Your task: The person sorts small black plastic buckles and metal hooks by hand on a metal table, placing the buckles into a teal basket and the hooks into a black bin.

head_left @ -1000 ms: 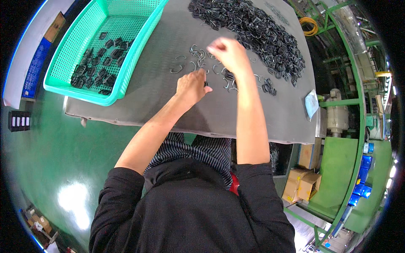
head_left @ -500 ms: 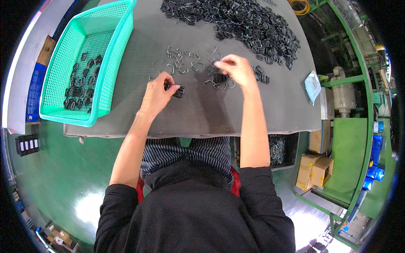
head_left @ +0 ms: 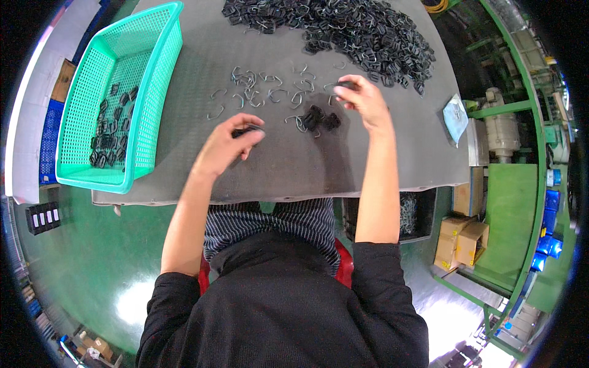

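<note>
My left hand (head_left: 222,146) is closed on a small black plastic buckle (head_left: 248,130), held just over the grey table, between thumb and fingers. Farther right, my right hand (head_left: 369,109) pinches another black plastic buckle (head_left: 347,85), with a thin wire end showing beside it. Between and beyond the hands, loose bent metal wire hooks (head_left: 245,80) lie scattered. A small cluster of black buckles (head_left: 318,118), some with hooks, rests left of my right hand. The turquoise mesh basket (head_left: 161,67) at the left holds several black buckles (head_left: 110,135) on its bottom.
A large heap of black buckles with wire hooks (head_left: 380,46) covers the table's (head_left: 276,172) far right. A light blue packet (head_left: 455,119) lies at its right edge. Below the front edge stands a dark bin (head_left: 423,228) of metal pieces; cardboard boxes (head_left: 457,245) stand right of it.
My left hand has lifted and turned, showing the buckle in its grip. The right hand has moved right, away from the cluster, and now holds a buckle. The whole view has shifted slightly.
</note>
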`<state>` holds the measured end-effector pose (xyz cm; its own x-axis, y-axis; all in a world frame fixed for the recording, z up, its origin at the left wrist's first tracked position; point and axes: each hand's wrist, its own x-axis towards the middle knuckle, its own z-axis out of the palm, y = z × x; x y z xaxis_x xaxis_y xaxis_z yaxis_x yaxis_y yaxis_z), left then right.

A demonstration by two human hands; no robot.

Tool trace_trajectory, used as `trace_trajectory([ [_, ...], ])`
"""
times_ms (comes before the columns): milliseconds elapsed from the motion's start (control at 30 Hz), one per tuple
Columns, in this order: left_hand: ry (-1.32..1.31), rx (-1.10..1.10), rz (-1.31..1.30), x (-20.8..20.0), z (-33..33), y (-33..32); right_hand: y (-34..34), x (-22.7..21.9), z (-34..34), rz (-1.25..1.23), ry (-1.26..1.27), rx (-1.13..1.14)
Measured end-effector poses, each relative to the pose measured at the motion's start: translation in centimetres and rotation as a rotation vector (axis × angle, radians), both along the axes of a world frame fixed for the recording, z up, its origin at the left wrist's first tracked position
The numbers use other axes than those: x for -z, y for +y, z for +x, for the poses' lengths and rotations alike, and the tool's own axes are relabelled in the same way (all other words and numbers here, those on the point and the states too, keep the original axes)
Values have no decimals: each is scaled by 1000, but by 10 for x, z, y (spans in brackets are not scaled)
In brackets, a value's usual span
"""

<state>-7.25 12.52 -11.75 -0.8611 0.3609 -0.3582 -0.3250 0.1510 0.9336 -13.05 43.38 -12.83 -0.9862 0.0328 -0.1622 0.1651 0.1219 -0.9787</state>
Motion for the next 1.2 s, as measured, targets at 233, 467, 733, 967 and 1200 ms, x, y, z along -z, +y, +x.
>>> trace_trajectory([
  [233, 5, 114, 181, 13, -32, 32, -19, -2, 38, 926, -94, -130],
  [467, 697, 42, -467, 29, -34, 91, 3, -7, 60, -367, -176, -8],
  [733, 747, -17, -518, 17, -27, 89, -28, -1, 30, -140, -144, -28],
  [967, 626, 197, -749, 9, -41, 118, 59, 2, 13, 804, -26, 376],
  [1200, 620, 317, -504, 14, -56, 107, 56, 4, -30, 823, -91, -75],
])
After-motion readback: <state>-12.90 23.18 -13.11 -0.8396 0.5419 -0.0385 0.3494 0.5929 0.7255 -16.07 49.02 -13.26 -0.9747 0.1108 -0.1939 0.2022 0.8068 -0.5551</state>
